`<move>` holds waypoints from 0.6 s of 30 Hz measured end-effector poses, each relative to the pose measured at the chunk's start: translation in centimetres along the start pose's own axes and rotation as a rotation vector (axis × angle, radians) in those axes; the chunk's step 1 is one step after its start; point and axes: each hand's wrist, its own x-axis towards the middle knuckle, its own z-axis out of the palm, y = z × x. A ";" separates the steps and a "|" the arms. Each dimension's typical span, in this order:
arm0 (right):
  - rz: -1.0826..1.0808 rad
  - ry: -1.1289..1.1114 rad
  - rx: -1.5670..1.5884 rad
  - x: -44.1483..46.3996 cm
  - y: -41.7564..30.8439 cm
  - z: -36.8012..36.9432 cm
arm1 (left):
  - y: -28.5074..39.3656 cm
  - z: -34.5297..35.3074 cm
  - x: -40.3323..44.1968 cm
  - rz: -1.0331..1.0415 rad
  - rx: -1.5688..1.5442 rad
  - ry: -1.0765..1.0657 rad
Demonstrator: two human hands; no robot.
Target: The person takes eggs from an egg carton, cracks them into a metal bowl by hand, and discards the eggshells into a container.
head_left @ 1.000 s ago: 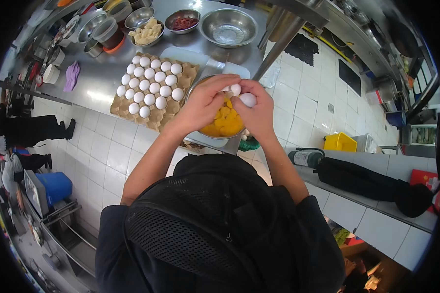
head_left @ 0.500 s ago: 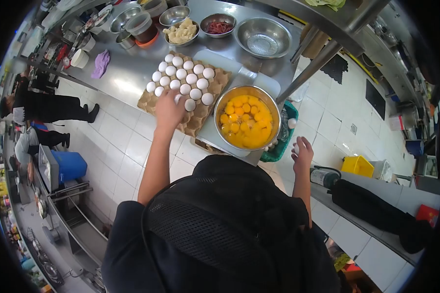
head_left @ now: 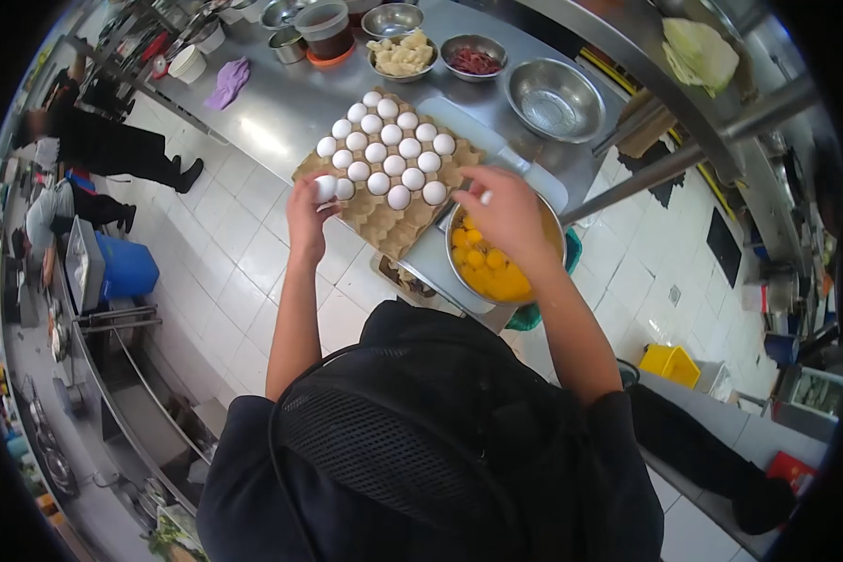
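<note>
My left hand [head_left: 305,220] is closed around a white egg [head_left: 325,188] at the near left corner of a cardboard egg tray [head_left: 384,225]. Several white eggs [head_left: 376,152] sit in the tray's far part, while cups along its near side are bare. My right hand [head_left: 504,214] is bent over the tray's right edge and a steel bowl [head_left: 559,225]. Between its fingers shows a small white piece [head_left: 486,198], egg or eggshell, mostly hidden. Egg yolks [head_left: 482,262] and clear white fill the bowl, partly covered by my right hand and forearm.
Steel bowls with pale chunks [head_left: 402,56] and dark red strips [head_left: 474,62] stand behind the tray, beside a bare steel bowl [head_left: 555,100]. A shelf post [head_left: 684,155] slants at the right. Below the counter's edge is a green bin [head_left: 526,318]. Two people stand at the far left.
My left hand has lifted an egg from the tray and moved toward its near left corner. My right hand has come from beside the green bin to over the bowl. The view has shifted.
</note>
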 end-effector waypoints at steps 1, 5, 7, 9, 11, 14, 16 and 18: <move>-0.017 -0.011 -0.003 1.7 -0.8 1.3 | 0.0 -1.1 0.6 -0.055 -0.227 0.008; -0.057 -0.477 -0.671 6.6 -1.3 6.5 | -1.2 -4.2 3.9 -0.185 -0.248 -0.038; -0.065 -0.585 -0.823 7.8 -0.4 8.6 | 0.2 -2.9 3.9 -0.177 0.358 -0.076; -0.041 -0.619 -0.827 8.0 0.7 9.4 | -1.1 -1.8 3.6 0.118 0.690 -0.057; 0.013 -0.639 -0.792 8.4 0.6 9.3 | -2.6 -0.9 2.9 0.375 1.126 -0.052; 0.097 -0.595 -0.707 8.6 -0.7 7.5 | -2.2 0.1 3.6 0.231 1.224 -0.060; 0.141 -0.548 -0.666 8.3 -2.2 4.6 | -1.3 -0.5 3.9 0.257 1.182 -0.083; 0.123 -0.346 -0.190 7.1 -3.5 1.3 | -1.0 -1.2 3.7 0.277 1.145 -0.123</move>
